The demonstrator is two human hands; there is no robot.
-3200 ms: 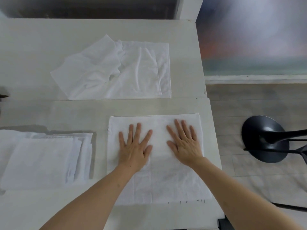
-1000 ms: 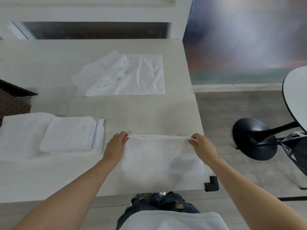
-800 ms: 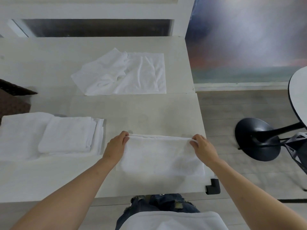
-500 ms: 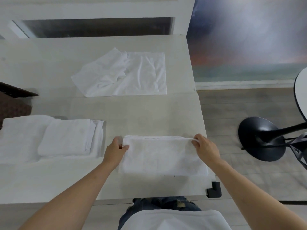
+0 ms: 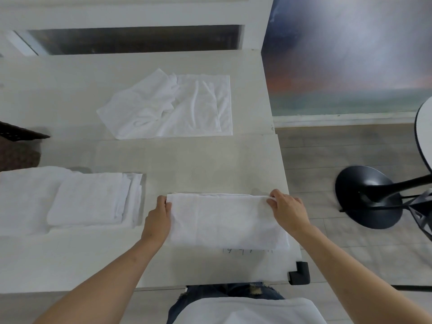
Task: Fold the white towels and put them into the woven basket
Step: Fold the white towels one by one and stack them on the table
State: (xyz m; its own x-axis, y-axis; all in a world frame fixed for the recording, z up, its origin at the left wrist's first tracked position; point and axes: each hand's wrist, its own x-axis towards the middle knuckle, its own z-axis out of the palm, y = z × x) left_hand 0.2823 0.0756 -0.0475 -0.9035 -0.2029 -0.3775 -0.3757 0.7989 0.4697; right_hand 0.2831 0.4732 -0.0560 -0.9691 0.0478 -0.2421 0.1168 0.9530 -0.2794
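I look down at a long pale table (image 5: 70,258) with a grey wood floor to its right. A black stool base (image 5: 367,197) stands on that floor.

Near the front edge of the table lies the towel (image 5: 224,220) I am working on. It is folded once into a wide strip. Its long side runs left to right, and the folded layers meet along the far edge. My left hand (image 5: 157,218) pinches the far left corner with curled fingers. My right hand (image 5: 288,210) pinches the far right corner the same way.

I think I am in the middle of folding this one. Next I should bring one short end over to the other, so the edges line up and the strip turns into a small square.

A stack of folded towels (image 5: 91,202) sits to the left. Two crumpled towels (image 5: 170,106) wait farther back. A dark woven thing (image 5: 16,146) peeks in at the left edge; it may be the basket, but I cannot tell.
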